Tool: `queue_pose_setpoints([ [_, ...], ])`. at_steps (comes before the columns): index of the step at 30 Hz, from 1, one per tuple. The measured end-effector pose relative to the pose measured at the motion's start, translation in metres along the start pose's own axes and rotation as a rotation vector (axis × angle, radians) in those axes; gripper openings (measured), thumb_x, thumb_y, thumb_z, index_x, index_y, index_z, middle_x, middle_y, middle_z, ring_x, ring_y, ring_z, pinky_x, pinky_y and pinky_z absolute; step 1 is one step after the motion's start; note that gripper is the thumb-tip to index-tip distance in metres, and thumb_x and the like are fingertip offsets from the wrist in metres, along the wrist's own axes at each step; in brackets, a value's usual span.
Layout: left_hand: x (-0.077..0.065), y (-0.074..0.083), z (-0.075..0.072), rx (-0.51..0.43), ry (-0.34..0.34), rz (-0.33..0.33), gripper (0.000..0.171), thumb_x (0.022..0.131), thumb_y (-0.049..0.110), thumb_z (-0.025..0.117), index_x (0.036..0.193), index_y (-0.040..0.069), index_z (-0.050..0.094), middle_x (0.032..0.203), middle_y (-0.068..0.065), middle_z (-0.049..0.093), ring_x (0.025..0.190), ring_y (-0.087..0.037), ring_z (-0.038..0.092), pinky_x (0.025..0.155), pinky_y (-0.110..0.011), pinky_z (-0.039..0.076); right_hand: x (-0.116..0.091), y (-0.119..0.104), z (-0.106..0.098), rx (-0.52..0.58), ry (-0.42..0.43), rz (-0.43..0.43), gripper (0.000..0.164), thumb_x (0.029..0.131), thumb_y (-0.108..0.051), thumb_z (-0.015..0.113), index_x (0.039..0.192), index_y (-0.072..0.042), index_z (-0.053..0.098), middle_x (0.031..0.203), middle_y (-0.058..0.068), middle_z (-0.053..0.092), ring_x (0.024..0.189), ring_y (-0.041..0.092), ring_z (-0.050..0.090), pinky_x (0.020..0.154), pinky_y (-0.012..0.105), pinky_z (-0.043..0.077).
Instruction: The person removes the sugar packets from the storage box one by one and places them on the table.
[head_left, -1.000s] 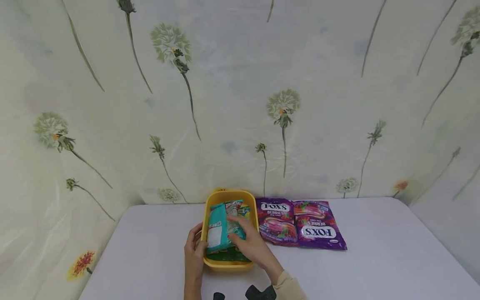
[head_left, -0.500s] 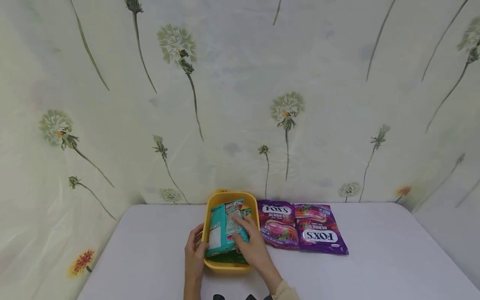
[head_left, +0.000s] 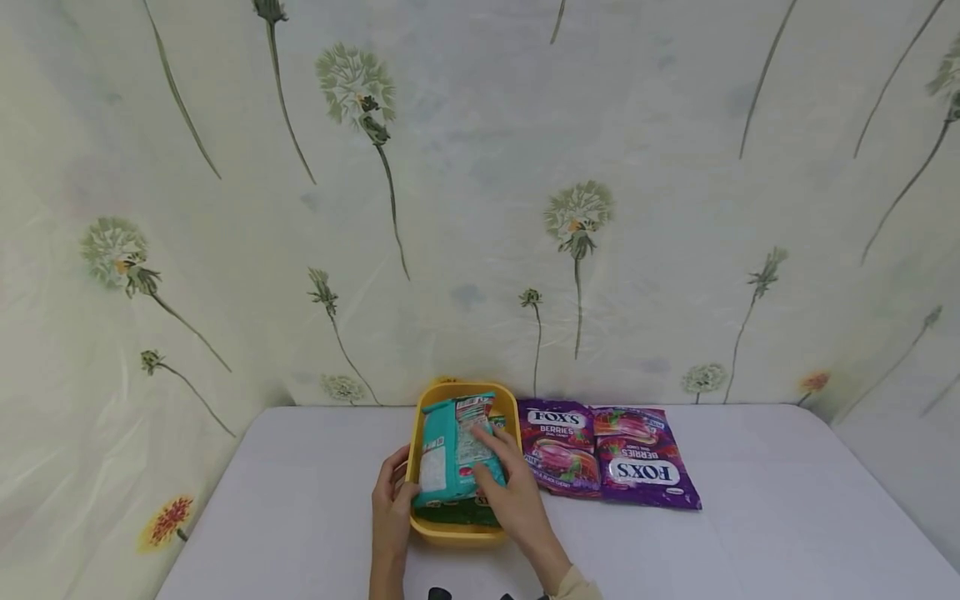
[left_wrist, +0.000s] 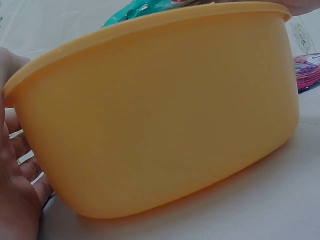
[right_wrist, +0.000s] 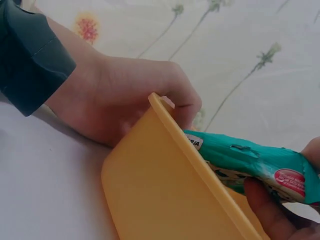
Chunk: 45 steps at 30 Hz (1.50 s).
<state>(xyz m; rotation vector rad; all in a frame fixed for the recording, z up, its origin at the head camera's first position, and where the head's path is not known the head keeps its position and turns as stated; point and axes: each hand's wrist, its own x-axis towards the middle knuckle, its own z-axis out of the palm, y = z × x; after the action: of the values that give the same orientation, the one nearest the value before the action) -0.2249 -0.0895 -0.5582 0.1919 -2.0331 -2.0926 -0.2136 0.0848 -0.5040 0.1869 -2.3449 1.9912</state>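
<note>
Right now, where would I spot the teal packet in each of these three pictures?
Head: the teal packet is low, near the middle.
Left wrist: only a strip of the teal packet shows, at the top edge, just left of centre.
Right wrist: the teal packet is on the right, below mid-height.
Shared landmark: the yellow tub.

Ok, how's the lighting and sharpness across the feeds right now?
Head: rather dim, but big FOX'S lettering on the purple packets is readable; left wrist: soft shadow beneath the yellow tub; right wrist: small print on the teal packet too blurred to read.
</note>
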Motion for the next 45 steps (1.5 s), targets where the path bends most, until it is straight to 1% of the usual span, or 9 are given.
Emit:
queue_pose_setpoints([
  [8, -0.001, 0.0, 0.0, 0.007, -0.003, -0.044, 0.05, 0.084, -0.001, 0.049, 0.131, 0.017, 0.053, 0.129, -0.007, 0.058, 0.113, -0.02, 0.057, 0.085, -0.012, 0.045, -0.005, 0.0, -0.002, -0.009, 0.017, -0.013, 0.045, 0.093, -0.022, 0.056, 0.134, -0.039, 0.049, 0.155, -0.003, 0.026, 0.145, 0.03, 0.019, 0.111, 0.058, 0.025],
  [19, -0.003, 0.0, 0.0, 0.007, -0.007, -0.08, 0.049, 0.084, 0.001, 0.05, 0.13, 0.016, 0.053, 0.129, -0.008, 0.057, 0.114, -0.021, 0.056, 0.084, -0.012, 0.045, -0.012, 0.001, -0.005, 0.031, 0.025, -0.022, 0.044, 0.093, -0.021, 0.057, 0.134, -0.037, 0.05, 0.152, -0.009, 0.029, 0.144, 0.025, 0.021, 0.112, 0.053, 0.027],
  [25, -0.003, 0.0, 0.001, 0.013, -0.007, -0.062, 0.049, 0.083, 0.0, 0.049, 0.129, 0.016, 0.054, 0.13, -0.007, 0.057, 0.114, -0.021, 0.056, 0.085, -0.011, 0.045, -0.015, 0.0, -0.007, 0.03, 0.028, -0.035, 0.044, 0.094, -0.021, 0.056, 0.135, -0.035, 0.05, 0.151, -0.01, 0.03, 0.145, 0.024, 0.021, 0.112, 0.054, 0.027],
  [29, -0.003, -0.002, 0.002, -0.022, 0.009, -0.036, 0.049, 0.081, -0.004, 0.047, 0.127, 0.013, 0.056, 0.13, -0.007, 0.056, 0.116, -0.021, 0.055, 0.087, -0.012, 0.045, -0.017, 0.0, -0.007, 0.02, 0.027, -0.054, 0.043, 0.094, -0.025, 0.056, 0.135, -0.035, 0.049, 0.15, -0.011, 0.03, 0.144, 0.023, 0.023, 0.11, 0.053, 0.03],
  [32, -0.004, -0.002, 0.003, -0.052, 0.023, -0.026, 0.05, 0.081, -0.007, 0.047, 0.126, 0.01, 0.056, 0.132, -0.008, 0.056, 0.122, -0.021, 0.054, 0.091, -0.013, 0.045, -0.021, 0.001, -0.009, 0.002, 0.037, -0.056, 0.043, 0.093, -0.026, 0.057, 0.135, -0.036, 0.049, 0.15, -0.011, 0.032, 0.144, 0.023, 0.024, 0.11, 0.047, 0.032],
  [37, -0.003, -0.002, 0.004, -0.063, 0.053, 0.021, 0.048, 0.082, -0.01, 0.047, 0.125, 0.007, 0.058, 0.132, -0.012, 0.057, 0.126, -0.023, 0.052, 0.093, -0.015, 0.045, -0.028, 0.002, -0.014, -0.017, 0.06, -0.023, 0.043, 0.092, -0.028, 0.058, 0.134, -0.038, 0.049, 0.15, -0.011, 0.032, 0.143, 0.021, 0.026, 0.107, 0.026, 0.032],
  [38, -0.002, -0.002, 0.004, -0.057, 0.059, 0.037, 0.048, 0.082, -0.01, 0.047, 0.125, 0.006, 0.059, 0.132, -0.013, 0.058, 0.125, -0.024, 0.052, 0.093, -0.015, 0.045, -0.029, 0.002, -0.015, -0.012, 0.061, -0.017, 0.043, 0.092, -0.029, 0.058, 0.134, -0.038, 0.049, 0.15, -0.01, 0.032, 0.142, 0.021, 0.027, 0.104, 0.025, 0.037],
  [42, 0.001, 0.001, 0.003, -0.017, 0.055, 0.031, 0.048, 0.084, -0.005, 0.048, 0.128, 0.011, 0.058, 0.133, -0.008, 0.058, 0.126, -0.022, 0.052, 0.094, -0.016, 0.045, -0.029, 0.003, -0.019, 0.002, 0.066, -0.013, 0.043, 0.092, -0.032, 0.058, 0.134, -0.037, 0.05, 0.151, -0.007, 0.031, 0.144, 0.024, 0.024, 0.109, 0.038, 0.034],
  [45, 0.001, 0.001, -0.001, -0.004, -0.002, -0.04, 0.05, 0.086, 0.0, 0.049, 0.133, 0.016, 0.055, 0.138, -0.002, 0.054, 0.131, -0.018, 0.047, 0.101, -0.024, 0.043, -0.031, 0.003, -0.02, 0.012, 0.062, -0.002, 0.043, 0.092, -0.033, 0.058, 0.133, -0.037, 0.05, 0.151, -0.008, 0.031, 0.145, 0.023, 0.022, 0.113, 0.042, 0.026],
])
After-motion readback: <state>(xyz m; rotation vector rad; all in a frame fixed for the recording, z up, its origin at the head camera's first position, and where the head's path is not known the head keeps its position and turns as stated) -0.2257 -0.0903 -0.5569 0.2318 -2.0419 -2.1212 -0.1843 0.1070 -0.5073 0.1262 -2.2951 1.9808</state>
